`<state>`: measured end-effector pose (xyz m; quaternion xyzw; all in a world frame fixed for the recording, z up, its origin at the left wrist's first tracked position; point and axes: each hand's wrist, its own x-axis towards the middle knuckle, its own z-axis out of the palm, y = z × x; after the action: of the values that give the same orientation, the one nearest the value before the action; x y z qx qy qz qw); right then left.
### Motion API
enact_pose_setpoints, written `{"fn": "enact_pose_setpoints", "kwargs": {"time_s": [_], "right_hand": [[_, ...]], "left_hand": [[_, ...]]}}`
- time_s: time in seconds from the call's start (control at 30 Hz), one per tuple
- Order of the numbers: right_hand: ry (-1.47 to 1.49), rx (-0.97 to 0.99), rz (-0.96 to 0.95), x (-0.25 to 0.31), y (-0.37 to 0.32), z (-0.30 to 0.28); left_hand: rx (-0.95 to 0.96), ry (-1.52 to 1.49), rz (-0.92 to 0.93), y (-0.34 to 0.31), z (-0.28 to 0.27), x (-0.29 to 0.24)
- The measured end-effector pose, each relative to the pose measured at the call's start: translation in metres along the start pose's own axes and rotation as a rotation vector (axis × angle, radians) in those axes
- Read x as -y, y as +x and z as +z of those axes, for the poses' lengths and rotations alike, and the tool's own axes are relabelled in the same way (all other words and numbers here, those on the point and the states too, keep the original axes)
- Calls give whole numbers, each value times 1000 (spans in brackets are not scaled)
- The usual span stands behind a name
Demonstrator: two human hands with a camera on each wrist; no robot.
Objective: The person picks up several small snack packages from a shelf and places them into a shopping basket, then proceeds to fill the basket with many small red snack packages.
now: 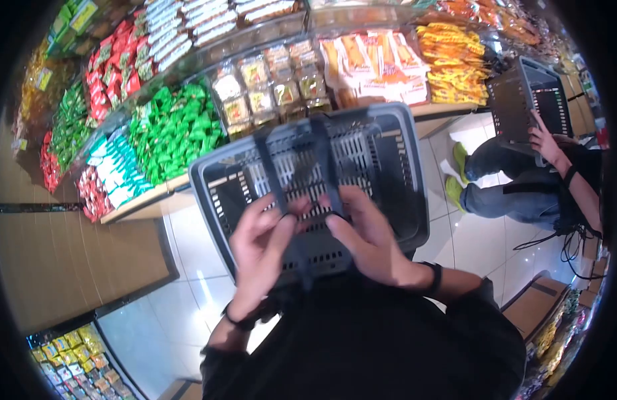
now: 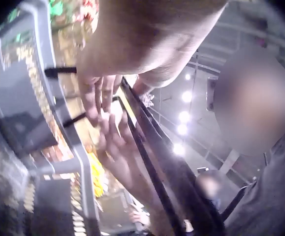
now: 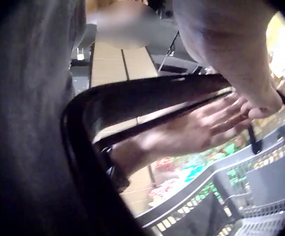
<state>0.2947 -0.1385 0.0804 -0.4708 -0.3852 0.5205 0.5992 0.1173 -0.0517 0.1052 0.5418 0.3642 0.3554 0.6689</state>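
Note:
A dark grey shopping basket (image 1: 416, 167) sits in front of my body, its slotted inside facing up. Dark handle bars (image 1: 271, 167) rise from it to my two hands. Thumb above and fingers below, my left hand (image 1: 258, 240) holds a bar on the left side. Opposite it, my right hand (image 1: 372, 237) holds the right side the same way, and the fingertips of both hands come close together in the middle. In the right wrist view the thick black handle (image 3: 147, 98) bends round close to my clothing, with the left hand's outstretched fingers (image 3: 223, 115) beside it.
Beyond the basket, shelves carry green packets (image 1: 178, 130), boxed sweets (image 1: 258, 87) and yellow packets (image 1: 452, 63). On the right a person (image 1: 515, 187) in green shoes holds another dark basket (image 1: 512, 100). A brown cabinet (image 1: 75, 260) stands at left, over white floor tiles (image 1: 195, 247).

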Motion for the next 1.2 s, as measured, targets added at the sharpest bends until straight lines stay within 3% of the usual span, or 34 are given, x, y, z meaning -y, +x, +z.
{"fn": "enact_pose_setpoints", "kwargs": {"time_s": [0.07, 0.13, 0.2, 0.23, 0.3, 0.47, 0.53, 0.6, 0.77, 0.87, 0.9, 0.97, 1.07, 1.13, 1.2], "right_hand": [[-466, -148, -156, 30, -13, -41], [-521, -320, -47, 58, -29, -72], [-646, -473, -94, 50, -45, -116], [-644, -474, -101, 43, -51, -134], [-632, -574, 19, 27, -64, -159], [-677, -538, 67, -18, -66, -164], [-662, -473, 168, -18, -56, -149], [-744, -492, 110, -37, -53, -146], [-1046, -475, 106, -42, -45, -150], [-1170, -459, 189, -35, -41, -145], [-1201, -459, 271, -31, -38, -144], [-1255, -442, 228, -38, -39, -147], [-1323, -411, 224, -39, -40, -149], [-1336, -380, 256, -37, -42, -150], [-1328, -397, 292, -39, -41, -152]], "left_hand": [[-63, 187, -57, -18, -54, -16], [-211, 305, -25, -29, -98, -23], [-390, 473, 139, -40, -132, -16], [-390, 474, 147, -44, -147, -9], [-638, 627, 136, -55, -171, 11], [-562, 391, 1, -54, -169, 62], [-500, 425, -50, -45, -151, 69], [-421, 443, -77, -41, -147, 87], [-494, 633, 13, -29, -129, 101], [-485, 735, -89, -30, -127, 101], [-512, 744, -11, -29, -120, 100], [-547, 749, 73, -27, -120, 103], [-510, 944, -10, -29, -129, 107], [-432, 1134, -170, -30, -126, 88], [-386, 1248, -95, -31, -129, 81]]}}
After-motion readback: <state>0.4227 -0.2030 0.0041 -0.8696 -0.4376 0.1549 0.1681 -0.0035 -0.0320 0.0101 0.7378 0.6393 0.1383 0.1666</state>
